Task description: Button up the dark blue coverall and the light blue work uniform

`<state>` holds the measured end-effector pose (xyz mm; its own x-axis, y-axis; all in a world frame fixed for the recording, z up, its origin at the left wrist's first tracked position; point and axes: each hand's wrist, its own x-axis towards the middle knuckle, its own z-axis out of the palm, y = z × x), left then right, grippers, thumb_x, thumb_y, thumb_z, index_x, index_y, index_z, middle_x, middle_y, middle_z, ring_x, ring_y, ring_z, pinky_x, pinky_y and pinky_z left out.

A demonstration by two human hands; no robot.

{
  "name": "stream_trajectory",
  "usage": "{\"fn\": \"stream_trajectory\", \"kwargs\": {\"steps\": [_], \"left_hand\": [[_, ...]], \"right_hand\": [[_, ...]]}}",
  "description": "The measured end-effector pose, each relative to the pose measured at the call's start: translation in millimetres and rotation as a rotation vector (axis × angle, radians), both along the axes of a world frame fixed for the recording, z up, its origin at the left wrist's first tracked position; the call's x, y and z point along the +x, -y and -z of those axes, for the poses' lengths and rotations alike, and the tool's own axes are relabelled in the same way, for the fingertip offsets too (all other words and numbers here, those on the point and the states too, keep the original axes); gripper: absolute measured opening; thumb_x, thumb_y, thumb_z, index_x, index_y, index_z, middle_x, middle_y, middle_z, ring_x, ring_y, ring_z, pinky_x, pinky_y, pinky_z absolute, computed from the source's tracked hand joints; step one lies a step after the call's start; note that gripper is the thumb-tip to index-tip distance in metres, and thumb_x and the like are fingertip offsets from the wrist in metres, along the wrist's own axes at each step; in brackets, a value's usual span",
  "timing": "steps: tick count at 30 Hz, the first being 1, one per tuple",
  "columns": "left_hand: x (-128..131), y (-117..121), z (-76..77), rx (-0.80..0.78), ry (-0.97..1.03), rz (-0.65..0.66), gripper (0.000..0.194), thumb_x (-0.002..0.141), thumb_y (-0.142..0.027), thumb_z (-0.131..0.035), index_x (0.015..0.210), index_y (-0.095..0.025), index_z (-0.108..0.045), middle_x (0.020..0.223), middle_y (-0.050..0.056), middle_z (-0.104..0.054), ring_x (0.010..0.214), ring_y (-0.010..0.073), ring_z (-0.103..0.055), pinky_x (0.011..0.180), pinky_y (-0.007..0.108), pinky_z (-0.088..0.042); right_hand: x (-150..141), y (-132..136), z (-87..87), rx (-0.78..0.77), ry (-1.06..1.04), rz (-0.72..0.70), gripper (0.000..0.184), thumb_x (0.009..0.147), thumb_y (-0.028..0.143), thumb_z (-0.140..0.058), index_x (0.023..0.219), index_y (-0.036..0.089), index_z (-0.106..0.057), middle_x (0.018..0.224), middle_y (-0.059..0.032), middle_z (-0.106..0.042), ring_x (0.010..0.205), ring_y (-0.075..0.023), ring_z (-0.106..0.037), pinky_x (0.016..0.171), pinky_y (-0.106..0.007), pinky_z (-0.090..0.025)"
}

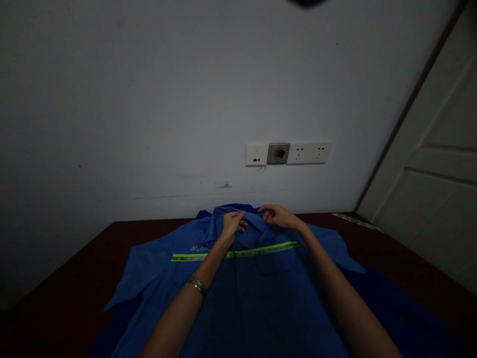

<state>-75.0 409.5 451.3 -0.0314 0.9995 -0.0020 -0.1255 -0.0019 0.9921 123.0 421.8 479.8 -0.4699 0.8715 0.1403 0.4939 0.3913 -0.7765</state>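
Observation:
A blue short-sleeved work shirt (156,271) lies spread face up, with a yellow-green reflective strip (261,250) across its chest and pale letters at the left. My left hand (233,226), a metal bracelet on its wrist, is closed on the left side of the collar. At the collar's right side my right hand (276,216) pinches the cloth between thumb and fingers. Darker blue cloth (391,303) shows from beneath the shirt at both sides and behind the collar. My forearms cover parts of the shirt front.
The shirt rests on a dark red table (149,229) against a grey wall (149,99). Wall sockets (307,152) and a dark switch plate (274,154) sit above the collar. A pale panelled door (439,174) stands at the right, near a flat printed strip (357,221).

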Motion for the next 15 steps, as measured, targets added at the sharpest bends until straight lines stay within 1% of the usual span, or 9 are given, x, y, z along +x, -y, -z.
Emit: {"fn": "stream_trajectory", "kwargs": {"steps": [2, 3, 4, 6, 8, 10, 12, 15], "left_hand": [[0, 1, -3.1, 0.023, -0.006, -0.007, 0.025, 0.072, -0.032, -0.061, 0.066, -0.009, -0.054, 0.060, 0.003, -0.057, 0.044, 0.0075, -0.054, 0.034, 0.014, -0.038], [1, 2, -4.7, 0.029, -0.010, -0.010, 0.026, 0.072, -0.034, -0.061, 0.066, -0.009, -0.054, 0.061, 0.003, -0.058, 0.044, 0.0074, -0.054, 0.035, 0.015, -0.039], [1, 3, -6.1, 0.030, -0.018, -0.016, 0.028, 0.071, -0.036, -0.061, 0.065, -0.009, -0.054, 0.061, 0.003, -0.058, 0.044, 0.0073, -0.054, 0.035, 0.015, -0.039], [1, 5, -8.3, 0.030, -0.046, -0.030, 0.030, 0.071, -0.038, -0.061, 0.064, -0.010, -0.054, 0.057, 0.002, -0.056, 0.042, 0.0069, -0.052, 0.035, 0.015, -0.037], [1, 6, -9.3, 0.043, -0.087, -0.034, 0.031, 0.071, -0.040, -0.059, 0.063, -0.011, -0.054, 0.049, -0.001, -0.052, 0.036, 0.0057, -0.046, 0.033, 0.015, -0.033], [0, 8, -9.4, 0.063, -0.117, -0.024, 0.032, 0.071, -0.042, -0.058, 0.061, -0.011, -0.054, 0.041, -0.005, -0.044, 0.031, 0.0042, -0.037, 0.031, 0.015, -0.027], [0, 8, -9.0, 0.077, -0.131, -0.021, 0.034, 0.070, -0.044, -0.058, 0.059, -0.012, -0.054, 0.037, -0.007, -0.038, 0.029, 0.0032, -0.031, 0.030, 0.016, -0.022], [-1, 6, -8.4, 0.077, -0.138, -0.034, 0.036, 0.068, -0.046, -0.059, 0.058, -0.012, -0.053, 0.036, -0.008, -0.034, 0.029, 0.0029, -0.028, 0.031, 0.016, -0.019]], "right_hand": [[-1, 4, -6.1, 0.011, 0.011, -0.008, 0.046, 0.060, 0.005, -0.050, 0.104, 0.013, -0.056, 0.076, -0.0005, -0.060, 0.062, -0.0093, -0.053, 0.055, -0.019, -0.041], [-4, 7, -9.6, 0.047, 0.036, 0.001, 0.044, 0.060, 0.006, -0.051, 0.103, 0.013, -0.056, 0.077, -0.0007, -0.059, 0.063, -0.0099, -0.053, 0.057, -0.020, -0.041], [-8, 11, -13.3, 0.110, 0.076, 0.025, 0.041, 0.061, 0.008, -0.054, 0.101, 0.014, -0.057, 0.077, -0.0008, -0.059, 0.065, -0.0107, -0.053, 0.058, -0.020, -0.041], [-21, 20, -20.0, 0.288, 0.187, 0.114, 0.030, 0.062, 0.012, -0.059, 0.092, 0.015, -0.058, 0.077, -0.0014, -0.057, 0.070, -0.0126, -0.052, 0.063, -0.022, -0.040], [-40, 32, -23.6, 0.450, 0.314, 0.208, 0.018, 0.066, 0.018, -0.060, 0.084, 0.017, -0.058, 0.079, -0.0027, -0.056, 0.073, -0.0145, -0.052, 0.065, -0.024, -0.039], [-58, 43, -22.4, 0.525, 0.446, 0.288, 0.013, 0.072, 0.021, -0.057, 0.085, 0.018, -0.055, 0.084, -0.0053, -0.057, 0.077, -0.0164, -0.053, 0.066, -0.025, -0.038], [-72, 51, -17.4, 0.547, 0.582, 0.366, 0.016, 0.076, 0.023, -0.054, 0.091, 0.017, -0.053, 0.090, -0.0085, -0.057, 0.082, -0.0187, -0.054, 0.065, -0.026, -0.039], [-79, 54, -9.0, 0.562, 0.730, 0.449, 0.022, 0.079, 0.025, -0.052, 0.099, 0.016, -0.050, 0.096, -0.0107, -0.058, 0.092, -0.0220, -0.052, 0.067, -0.026, -0.040]]}}
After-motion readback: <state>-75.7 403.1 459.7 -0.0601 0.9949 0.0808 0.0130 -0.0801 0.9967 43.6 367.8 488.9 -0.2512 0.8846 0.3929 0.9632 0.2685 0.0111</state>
